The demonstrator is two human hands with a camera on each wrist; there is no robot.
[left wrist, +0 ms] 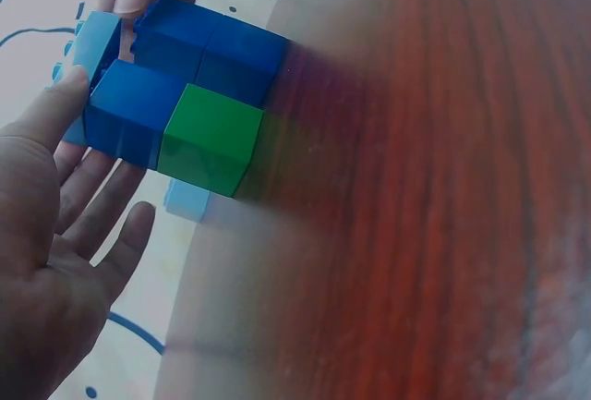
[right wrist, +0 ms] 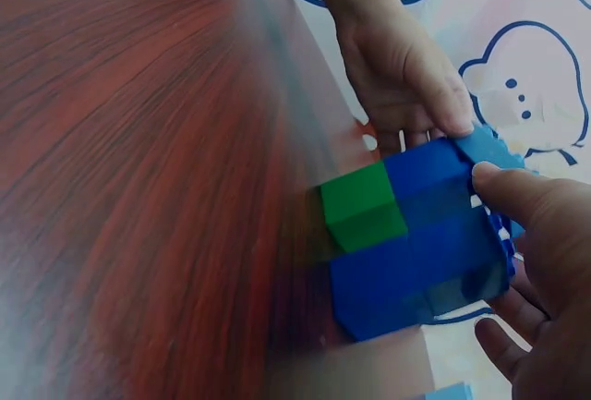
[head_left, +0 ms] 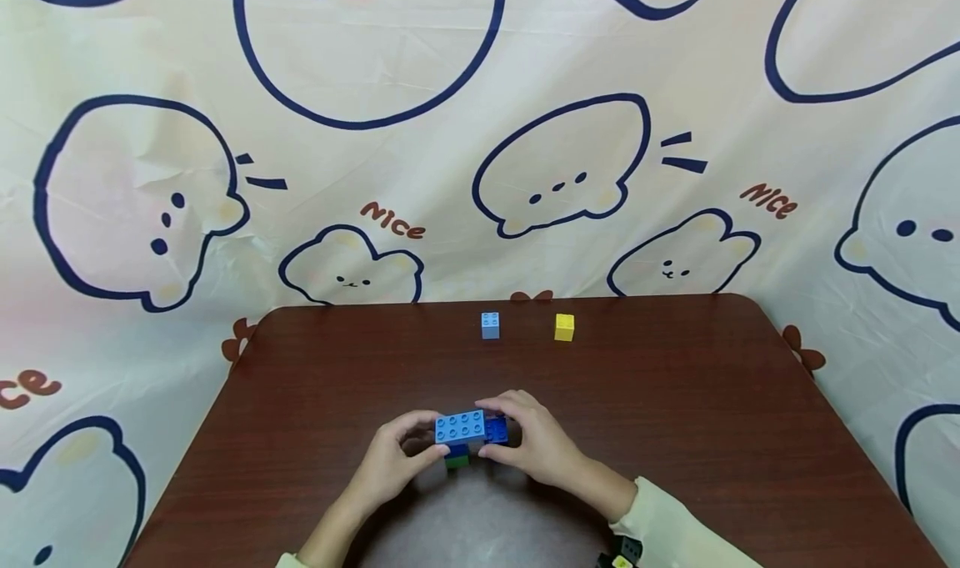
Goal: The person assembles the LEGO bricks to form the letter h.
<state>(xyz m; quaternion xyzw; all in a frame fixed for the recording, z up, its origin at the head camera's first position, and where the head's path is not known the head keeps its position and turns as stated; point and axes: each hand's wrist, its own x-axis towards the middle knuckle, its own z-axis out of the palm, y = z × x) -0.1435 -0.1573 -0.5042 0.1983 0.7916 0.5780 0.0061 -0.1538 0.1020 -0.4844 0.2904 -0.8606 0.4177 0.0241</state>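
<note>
A light blue building brick with two rows of studs (head_left: 460, 427) lies across the top of a small block build. My left hand (head_left: 390, 459) grips its left end between thumb and fingers. At the other end, my right hand (head_left: 536, 439) pinches it, thumb in front and index finger behind. Below, one column has a dark blue brick (left wrist: 138, 109) over a green brick (left wrist: 212, 141). Beside that column stands a dark blue stack (right wrist: 379, 289), its studs partly showing to the right in the head view. Whether the light blue brick is pressed fully down, I cannot tell.
Near the table's far edge stand a small light blue brick (head_left: 491, 326) and a yellow brick (head_left: 564, 328). Black and yellow pieces (head_left: 622, 555) show by the right sleeve (head_left: 675, 518) at the bottom. A printed cloth (head_left: 442, 159) hangs around the brown table (head_left: 675, 401).
</note>
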